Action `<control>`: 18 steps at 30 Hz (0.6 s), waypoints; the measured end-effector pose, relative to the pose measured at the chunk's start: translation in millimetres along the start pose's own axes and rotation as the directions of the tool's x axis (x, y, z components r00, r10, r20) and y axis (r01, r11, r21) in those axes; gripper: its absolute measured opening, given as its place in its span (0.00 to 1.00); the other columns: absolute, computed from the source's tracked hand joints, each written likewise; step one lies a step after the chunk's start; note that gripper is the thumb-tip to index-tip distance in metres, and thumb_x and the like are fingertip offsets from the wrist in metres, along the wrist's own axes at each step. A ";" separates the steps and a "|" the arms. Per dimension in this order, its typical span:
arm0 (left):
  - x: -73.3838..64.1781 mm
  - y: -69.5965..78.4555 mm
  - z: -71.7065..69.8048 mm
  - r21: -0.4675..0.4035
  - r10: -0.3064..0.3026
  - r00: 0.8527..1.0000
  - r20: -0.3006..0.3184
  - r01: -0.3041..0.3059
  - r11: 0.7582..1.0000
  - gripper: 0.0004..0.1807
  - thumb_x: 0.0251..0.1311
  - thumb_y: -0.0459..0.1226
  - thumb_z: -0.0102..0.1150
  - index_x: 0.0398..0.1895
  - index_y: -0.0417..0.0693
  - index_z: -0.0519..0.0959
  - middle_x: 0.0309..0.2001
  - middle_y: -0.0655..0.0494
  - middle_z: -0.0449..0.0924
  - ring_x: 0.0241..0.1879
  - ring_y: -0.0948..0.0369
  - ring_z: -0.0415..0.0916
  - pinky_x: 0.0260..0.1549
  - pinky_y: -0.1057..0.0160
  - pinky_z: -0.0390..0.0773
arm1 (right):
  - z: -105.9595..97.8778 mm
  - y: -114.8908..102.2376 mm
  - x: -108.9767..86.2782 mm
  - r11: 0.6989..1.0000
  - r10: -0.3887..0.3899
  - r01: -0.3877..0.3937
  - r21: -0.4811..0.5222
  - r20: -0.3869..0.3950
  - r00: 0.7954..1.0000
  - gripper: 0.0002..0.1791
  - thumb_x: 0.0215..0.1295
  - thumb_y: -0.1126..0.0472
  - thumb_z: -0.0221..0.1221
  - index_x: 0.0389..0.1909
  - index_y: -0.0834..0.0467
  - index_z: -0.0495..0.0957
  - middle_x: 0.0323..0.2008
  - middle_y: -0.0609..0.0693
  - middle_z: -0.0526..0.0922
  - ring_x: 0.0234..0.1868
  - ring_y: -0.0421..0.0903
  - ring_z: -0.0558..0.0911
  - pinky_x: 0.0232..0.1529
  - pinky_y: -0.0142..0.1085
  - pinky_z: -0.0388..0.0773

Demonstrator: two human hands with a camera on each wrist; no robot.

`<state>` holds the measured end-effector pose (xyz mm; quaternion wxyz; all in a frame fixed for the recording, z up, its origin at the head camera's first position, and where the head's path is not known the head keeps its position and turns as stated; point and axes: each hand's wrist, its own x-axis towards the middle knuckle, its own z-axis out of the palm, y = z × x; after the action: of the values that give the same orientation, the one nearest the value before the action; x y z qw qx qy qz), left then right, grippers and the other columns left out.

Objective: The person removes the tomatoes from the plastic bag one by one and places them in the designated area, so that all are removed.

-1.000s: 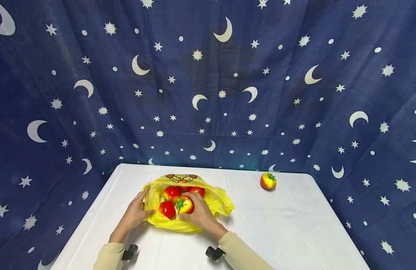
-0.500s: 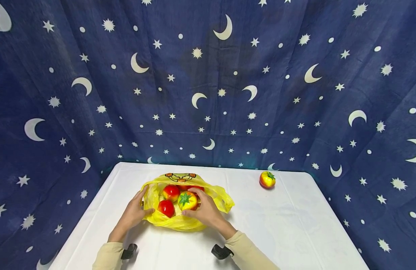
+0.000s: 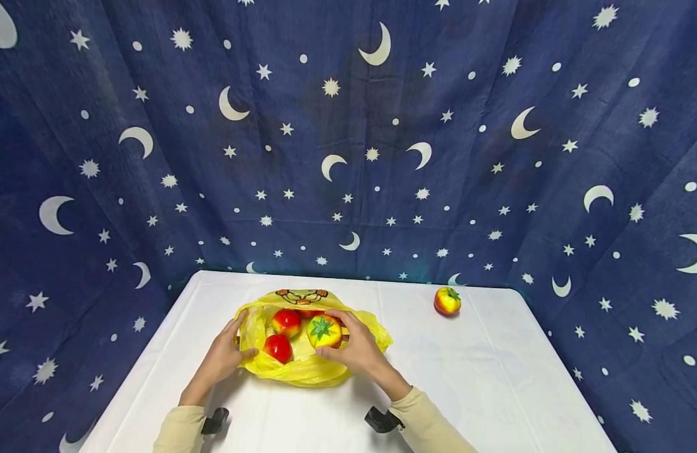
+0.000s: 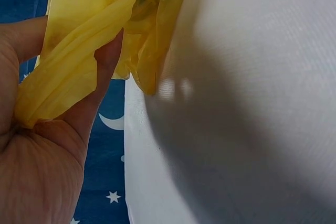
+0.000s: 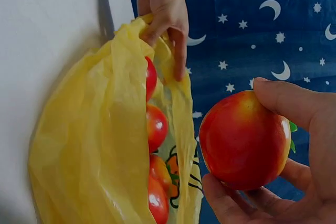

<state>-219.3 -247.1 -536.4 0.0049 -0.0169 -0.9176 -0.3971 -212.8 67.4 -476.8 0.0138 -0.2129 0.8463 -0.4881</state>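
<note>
On my feed, the right hand (image 3: 362,350) grips the leafy red-yellow fruit (image 3: 324,332), fingers round its sides, over the open yellow bag (image 3: 317,375); the left hand (image 3: 221,357) pinches the bag's edge. I should hold that edge taut, squeeze lightly, and guide the fruit clear of the plastic and the red fruits (image 3: 277,348) inside.

Bright, softly shadowed table (image 3: 467,377); wrist views dimmer.

Left of middle on the surface (image 3: 473,384), a bag (image 3: 309,377) containing fruits (image 3: 286,322) lies between the left hand (image 3: 219,355) and right hand (image 3: 362,349). The held fruit (image 3: 324,331) is above the bag's opening. A lone fruit (image 3: 447,302) sits rightward, near the far edge.
</note>
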 end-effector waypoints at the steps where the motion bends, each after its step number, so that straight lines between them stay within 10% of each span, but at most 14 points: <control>1: -0.3 -0.3 0.2 -0.004 -0.004 1.000 0.001 0.004 1.000 0.54 0.50 0.32 0.71 0.78 0.44 0.50 0.74 0.33 0.53 0.73 0.34 0.52 0.71 0.36 0.53 | -1.3 0.7 -0.4 1.000 0.000 0.000 0.010 0.007 1.000 0.40 0.51 0.51 0.74 0.65 0.51 0.70 0.60 0.50 0.76 0.54 0.47 0.78 0.52 0.34 0.83; 18: -0.5 -2.5 1.2 -0.003 -0.027 1.000 0.011 0.027 1.000 0.53 0.51 0.31 0.70 0.78 0.44 0.49 0.74 0.33 0.52 0.72 0.33 0.52 0.70 0.35 0.54 | -22.3 12.0 -3.8 0.994 0.054 -0.048 0.093 -0.060 0.997 0.39 0.52 0.51 0.73 0.65 0.52 0.71 0.61 0.49 0.75 0.60 0.52 0.77 0.58 0.47 0.81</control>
<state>-218.9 -247.9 -539.0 -0.0057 -0.0068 -0.9172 -0.3984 -218.6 92.4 -475.8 0.0095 -0.1749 0.8283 -0.5322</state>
